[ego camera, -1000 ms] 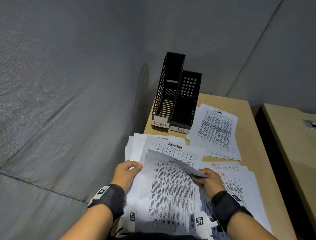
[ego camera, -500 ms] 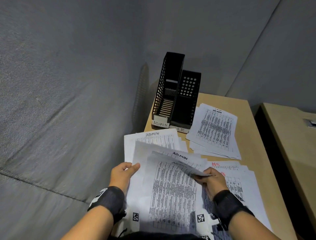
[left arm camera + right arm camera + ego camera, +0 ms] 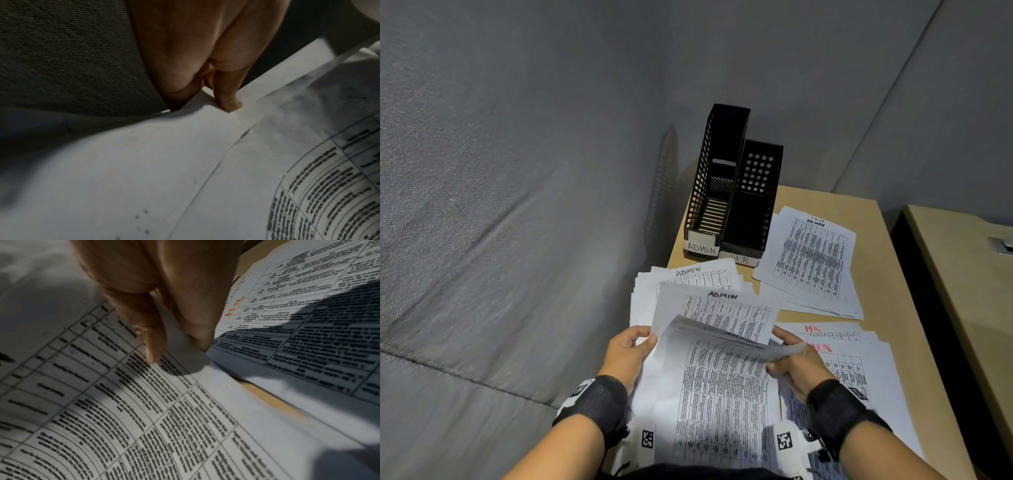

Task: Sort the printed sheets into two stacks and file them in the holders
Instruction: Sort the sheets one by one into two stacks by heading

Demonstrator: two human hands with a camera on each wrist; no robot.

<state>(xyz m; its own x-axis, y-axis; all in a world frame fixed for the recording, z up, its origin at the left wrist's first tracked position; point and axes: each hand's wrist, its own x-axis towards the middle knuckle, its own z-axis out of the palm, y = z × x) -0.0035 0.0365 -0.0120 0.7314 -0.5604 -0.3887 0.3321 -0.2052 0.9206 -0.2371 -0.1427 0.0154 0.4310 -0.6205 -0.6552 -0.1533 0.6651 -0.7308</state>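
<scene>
A person's hands work a bundle of printed sheets [image 3: 719, 394] at the near end of a wooden table [image 3: 893, 274]. The left hand [image 3: 627, 354] grips the bundle's left edge, thumb on top and fingers curled beneath; the left wrist view shows the thumb [image 3: 227, 91] pressed on the paper. The right hand [image 3: 796, 368] pinches the curled top right corner of the upper sheets, lifting them. Under the bundle lies a fanned ADMIN pile [image 3: 688, 277]; an HR pile [image 3: 839, 339] marked in red sits just to its right, and another ADMIN stack [image 3: 813, 263] rests farther back. Two black holders stand upright side by side in the far left corner, labelled ADMIN [image 3: 717, 178] and HR [image 3: 751, 205].
</scene>
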